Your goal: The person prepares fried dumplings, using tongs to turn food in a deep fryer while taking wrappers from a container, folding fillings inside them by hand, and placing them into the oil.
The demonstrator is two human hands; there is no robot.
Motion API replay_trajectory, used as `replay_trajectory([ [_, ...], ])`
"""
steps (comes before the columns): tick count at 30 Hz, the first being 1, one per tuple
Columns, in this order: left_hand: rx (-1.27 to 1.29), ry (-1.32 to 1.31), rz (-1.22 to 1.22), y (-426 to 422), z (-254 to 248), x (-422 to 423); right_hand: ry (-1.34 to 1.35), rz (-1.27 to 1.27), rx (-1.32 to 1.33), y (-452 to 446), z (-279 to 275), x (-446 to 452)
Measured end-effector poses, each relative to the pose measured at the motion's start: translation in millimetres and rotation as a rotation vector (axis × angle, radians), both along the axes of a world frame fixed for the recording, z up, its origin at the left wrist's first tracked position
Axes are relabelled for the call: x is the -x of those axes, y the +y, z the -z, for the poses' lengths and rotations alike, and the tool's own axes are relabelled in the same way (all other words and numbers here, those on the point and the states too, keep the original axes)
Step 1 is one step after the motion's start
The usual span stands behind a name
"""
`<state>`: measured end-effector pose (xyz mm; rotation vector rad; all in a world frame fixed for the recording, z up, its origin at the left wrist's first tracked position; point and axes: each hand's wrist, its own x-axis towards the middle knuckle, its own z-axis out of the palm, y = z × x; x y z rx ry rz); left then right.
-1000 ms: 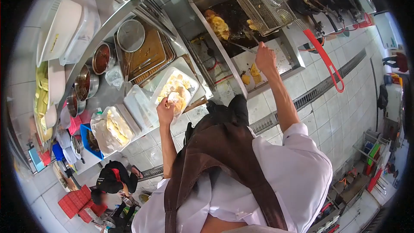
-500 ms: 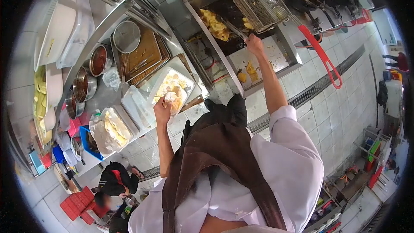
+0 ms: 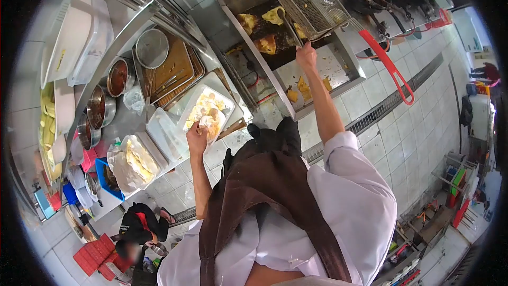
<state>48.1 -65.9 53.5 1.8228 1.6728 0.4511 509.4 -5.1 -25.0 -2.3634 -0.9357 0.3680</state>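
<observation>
My right hand grips a pair of metal tongs over the dark oil of the fryer. Several golden fried pieces float there, and one pale yellow piece lies beside the tongs' tips. At the white tub on the left counter, my left hand has its fingers closed on the edge of a flour-coated piece. More crumbly white and yellow coating lies around it in the tub. My fingertips are partly hidden.
A wire fry basket with a red handle rests on the fryer's right edge. Fried pieces lie on the fryer's front ledge. Sauce pots and a sieve stand on the left counter. Another person crouches at lower left.
My right hand has shifted slightly left and up, and the tongs have turned steeper. The large piece by the tongs has separated from them; several pieces now show spread in the oil.
</observation>
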Motion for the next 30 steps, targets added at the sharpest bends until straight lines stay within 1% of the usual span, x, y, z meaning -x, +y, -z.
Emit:
replay_trajectory([
  [2, 0.014, -0.008, 0.002, 2, 3, 2, -0.013, 0.002, -0.004, -7, -8, 8],
  [4, -0.061, 0.000, -0.001, 2, 16, 8, -0.024, 0.002, -0.010, -20, -22, 19],
  [6, -0.048, 0.010, -0.011, 2, 10, 5, -0.046, -0.016, 0.006, -30, -39, 29],
  [7, -0.030, 0.020, -0.025, 1, 8, 4, -0.044, -0.016, 0.005, -29, -38, 32],
  [9, -0.057, 0.023, -0.035, 0, 16, 8, 0.099, -0.071, -0.004, -28, -36, 35],
  [10, -0.082, 0.023, -0.045, 0, 19, 8, 0.101, -0.069, -0.005, -22, -25, 34],
  [12, -0.089, 0.033, -0.064, -1, 12, 3, 0.170, -0.159, -0.071, -3, 15, 30],
  [14, -0.102, 0.042, -0.083, 1, 10, 1, 0.200, -0.133, -0.077, 17, 35, 32],
  [15, -0.088, 0.064, -0.070, 2, 11, 1, 0.336, -0.109, -0.039, 31, 47, 29],
  [17, -0.071, 0.093, -0.053, 2, 7, 2, 0.590, -0.097, 0.066, 42, 43, 28],
  [19, -0.037, 0.082, -0.049, 2, 4, 0, 0.601, -0.074, 0.044, 43, 38, 28],
  [21, -0.064, 0.078, -0.036, 2, 11, 4, 0.607, -0.055, 0.020, 42, 29, 26],
  [23, -0.084, 0.072, -0.033, 2, 13, 5, 0.291, -0.073, -0.060, 34, 18, 24],
  [24, -0.061, 0.076, -0.030, 1, 14, 7, 0.292, -0.077, -0.056, 31, 14, 26],
  [26, -0.045, 0.072, -0.034, 2, 15, 6, -0.054, -0.148, -0.065, 28, -16, 27],
  [27, -0.066, 0.060, -0.032, 2, 18, 7, -0.146, -0.213, -0.057, 26, -31, 31],
  [28, -0.086, 0.047, -0.031, 1, 18, 7, -0.150, -0.222, -0.060, 30, -39, 34],
  [30, -0.083, 0.043, -0.036, 0, 18, 8, -0.355, -0.366, 0.074, 38, -50, 42],
])
